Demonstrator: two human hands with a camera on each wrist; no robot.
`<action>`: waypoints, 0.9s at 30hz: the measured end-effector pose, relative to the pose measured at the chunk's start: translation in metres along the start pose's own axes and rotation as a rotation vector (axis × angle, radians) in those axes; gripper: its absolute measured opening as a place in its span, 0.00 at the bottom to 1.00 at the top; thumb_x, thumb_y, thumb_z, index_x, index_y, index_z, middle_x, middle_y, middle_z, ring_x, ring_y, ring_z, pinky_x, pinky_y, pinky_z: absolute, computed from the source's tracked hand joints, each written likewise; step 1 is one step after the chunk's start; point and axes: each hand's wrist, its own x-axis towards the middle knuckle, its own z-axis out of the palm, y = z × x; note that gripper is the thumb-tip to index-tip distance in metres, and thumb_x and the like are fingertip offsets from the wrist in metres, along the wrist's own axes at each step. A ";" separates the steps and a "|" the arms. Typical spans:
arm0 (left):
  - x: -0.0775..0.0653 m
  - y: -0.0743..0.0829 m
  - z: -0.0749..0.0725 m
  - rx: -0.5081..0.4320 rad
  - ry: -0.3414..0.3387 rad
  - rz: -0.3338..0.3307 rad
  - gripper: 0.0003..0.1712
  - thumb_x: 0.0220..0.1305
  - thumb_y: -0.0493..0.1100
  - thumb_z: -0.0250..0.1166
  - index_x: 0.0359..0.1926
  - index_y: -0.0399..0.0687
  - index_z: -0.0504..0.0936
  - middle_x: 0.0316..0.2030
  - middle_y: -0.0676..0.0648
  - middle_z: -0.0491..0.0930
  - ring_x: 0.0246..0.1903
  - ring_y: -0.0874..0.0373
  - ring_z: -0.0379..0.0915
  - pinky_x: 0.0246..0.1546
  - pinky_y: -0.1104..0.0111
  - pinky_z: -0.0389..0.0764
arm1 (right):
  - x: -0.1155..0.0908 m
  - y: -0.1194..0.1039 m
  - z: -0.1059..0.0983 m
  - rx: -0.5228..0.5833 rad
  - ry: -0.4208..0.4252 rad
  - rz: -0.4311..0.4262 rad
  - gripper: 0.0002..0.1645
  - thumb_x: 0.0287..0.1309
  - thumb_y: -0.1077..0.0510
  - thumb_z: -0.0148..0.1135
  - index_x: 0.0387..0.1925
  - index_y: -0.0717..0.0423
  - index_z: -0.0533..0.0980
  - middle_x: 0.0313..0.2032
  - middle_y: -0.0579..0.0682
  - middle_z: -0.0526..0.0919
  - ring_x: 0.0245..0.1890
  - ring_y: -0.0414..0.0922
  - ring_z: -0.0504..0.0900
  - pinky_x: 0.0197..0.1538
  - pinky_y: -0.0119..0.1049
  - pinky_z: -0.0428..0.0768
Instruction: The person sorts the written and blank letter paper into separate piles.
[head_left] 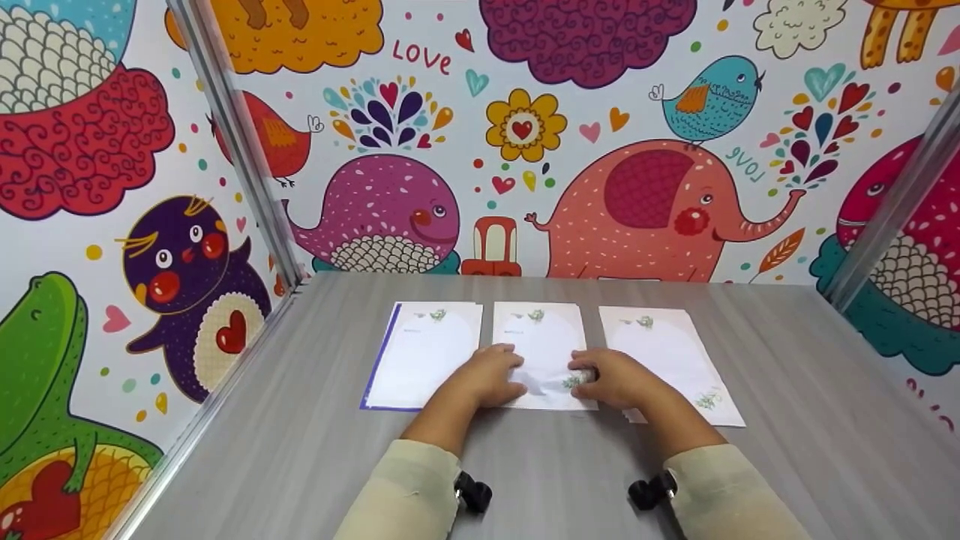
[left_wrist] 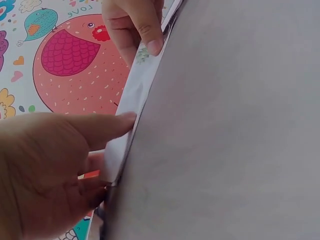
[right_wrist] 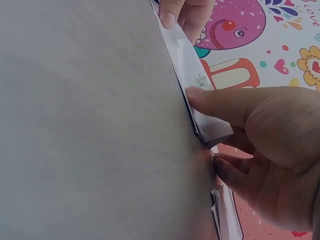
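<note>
Three stacks of white paper with small green leaf prints lie side by side on the table. My left hand (head_left: 491,375) grips the left edge of the middle paper stack (head_left: 540,349) near its front corner. Opposite it, my right hand (head_left: 615,379) holds the right edge, its thumb (right_wrist: 205,100) on top of the paper and the other fingers at the side. Between the hands the top sheet bulges slightly near the front. In the left wrist view, the left thumb (left_wrist: 117,125) presses on the paper close to its front edge.
The left paper stack (head_left: 427,360) has a purple border showing along its left and front edges. To the right lies another paper stack (head_left: 664,352), partly behind the right forearm. Patterned walls (head_left: 525,202) and metal posts (head_left: 240,142) enclose the grey table (head_left: 300,427).
</note>
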 end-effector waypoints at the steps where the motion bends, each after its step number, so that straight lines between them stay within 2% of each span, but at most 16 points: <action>1: 0.000 0.000 0.000 0.022 0.015 0.008 0.31 0.71 0.52 0.69 0.71 0.48 0.80 0.78 0.44 0.70 0.81 0.42 0.61 0.83 0.51 0.63 | 0.000 -0.001 0.000 0.002 0.010 -0.001 0.23 0.63 0.57 0.76 0.60 0.50 0.87 0.71 0.53 0.81 0.73 0.59 0.77 0.78 0.63 0.70; 5: 0.001 0.001 0.000 0.089 0.067 0.010 0.27 0.71 0.51 0.70 0.67 0.48 0.84 0.73 0.43 0.77 0.76 0.42 0.68 0.80 0.53 0.67 | -0.001 -0.002 -0.001 -0.032 0.063 -0.036 0.15 0.61 0.61 0.76 0.50 0.54 0.90 0.58 0.55 0.89 0.58 0.53 0.85 0.68 0.57 0.80; 7: 0.001 0.001 0.000 0.094 0.093 0.001 0.26 0.69 0.52 0.71 0.64 0.48 0.86 0.70 0.43 0.80 0.73 0.41 0.71 0.77 0.54 0.71 | -0.001 -0.002 -0.001 -0.056 0.084 -0.043 0.13 0.60 0.61 0.76 0.47 0.54 0.90 0.49 0.53 0.88 0.49 0.48 0.83 0.59 0.50 0.83; 10: -0.001 0.003 -0.001 0.073 0.121 -0.020 0.25 0.67 0.52 0.73 0.61 0.46 0.88 0.65 0.43 0.84 0.68 0.42 0.75 0.74 0.54 0.74 | -0.002 -0.003 -0.001 -0.080 0.101 -0.029 0.13 0.58 0.61 0.77 0.46 0.53 0.91 0.41 0.51 0.83 0.41 0.44 0.77 0.48 0.43 0.78; 13: -0.002 0.004 -0.002 0.041 0.124 -0.049 0.25 0.66 0.52 0.74 0.60 0.46 0.88 0.63 0.44 0.85 0.66 0.41 0.76 0.72 0.53 0.76 | -0.002 -0.004 -0.002 -0.083 0.104 0.009 0.13 0.58 0.60 0.78 0.46 0.51 0.92 0.40 0.50 0.82 0.40 0.44 0.76 0.47 0.41 0.76; 19: -0.001 0.005 -0.002 0.004 0.126 -0.077 0.26 0.65 0.52 0.75 0.60 0.45 0.88 0.62 0.43 0.85 0.64 0.40 0.77 0.71 0.51 0.76 | -0.001 -0.004 -0.002 -0.056 0.085 0.057 0.14 0.59 0.60 0.78 0.48 0.50 0.92 0.43 0.50 0.90 0.41 0.45 0.81 0.51 0.46 0.82; 23: 0.003 0.005 -0.001 -0.070 0.126 -0.144 0.27 0.67 0.53 0.74 0.62 0.45 0.87 0.62 0.43 0.85 0.65 0.42 0.76 0.73 0.51 0.75 | 0.000 -0.005 -0.003 -0.022 0.090 0.099 0.14 0.59 0.58 0.78 0.48 0.53 0.91 0.42 0.51 0.91 0.39 0.45 0.82 0.47 0.45 0.84; 25: 0.004 0.005 0.000 -0.117 0.146 -0.180 0.26 0.69 0.52 0.72 0.63 0.46 0.87 0.62 0.43 0.85 0.66 0.42 0.76 0.74 0.51 0.75 | 0.000 -0.005 -0.003 0.006 0.115 0.126 0.15 0.59 0.56 0.78 0.47 0.55 0.90 0.41 0.52 0.91 0.39 0.46 0.83 0.47 0.46 0.85; 27: 0.005 0.006 0.000 -0.152 0.193 -0.191 0.23 0.72 0.50 0.70 0.62 0.44 0.87 0.61 0.42 0.86 0.67 0.42 0.78 0.73 0.51 0.75 | 0.000 -0.005 -0.003 0.043 0.155 0.151 0.17 0.60 0.55 0.77 0.49 0.59 0.88 0.42 0.55 0.90 0.40 0.48 0.84 0.50 0.49 0.86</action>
